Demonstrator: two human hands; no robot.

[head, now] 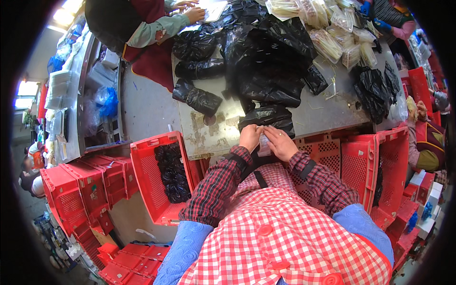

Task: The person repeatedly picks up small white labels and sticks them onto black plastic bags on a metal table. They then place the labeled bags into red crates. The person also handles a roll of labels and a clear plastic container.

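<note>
At the table's front edge, my left hand [250,136] and my right hand [281,143] are close together. A small white printed sheet, perhaps a strip of labels [264,145], shows between them. The fingers of my left hand are closed at its upper end. My right hand lies over its right side, fingers stretched and close together; what is under its palm is hidden. Just beyond my fingertips sits a black plastic bag bundle [267,115], and behind it rises a larger heap of black plastic bags [270,67].
Rolled black bags [197,98] lie left on the metal table [342,114]. Clear packs of pale stalks [326,46] are piled at back right. Red crates [146,174] flank me, the left one holding black bundles [173,172]. A person's sleeved arm [160,32] reaches in at upper left.
</note>
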